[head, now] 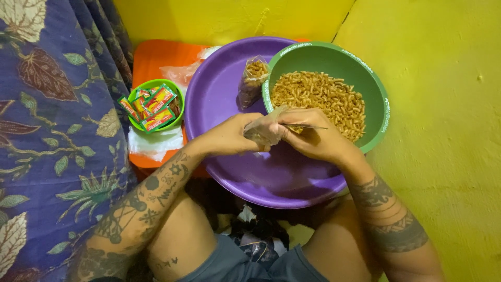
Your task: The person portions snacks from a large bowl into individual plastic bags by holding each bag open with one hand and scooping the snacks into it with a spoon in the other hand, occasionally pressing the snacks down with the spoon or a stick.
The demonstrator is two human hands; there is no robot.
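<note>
Over the purple basin (224, 94), left hand (229, 137) and right hand (313, 138) both grasp a small clear plastic bag (263, 130) beside the green bowl (376, 89) of fried snack.

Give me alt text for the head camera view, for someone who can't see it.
Two tattooed hands, left hand and right hand, hold a small clear plastic bag over a purple basin. A green bowl of fried macaroni-like snack rests on its rim, a filled bag lies inside, and a small green bowl of sachets sits beside.

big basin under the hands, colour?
Purple basin; it shows best in the head view.
</note>
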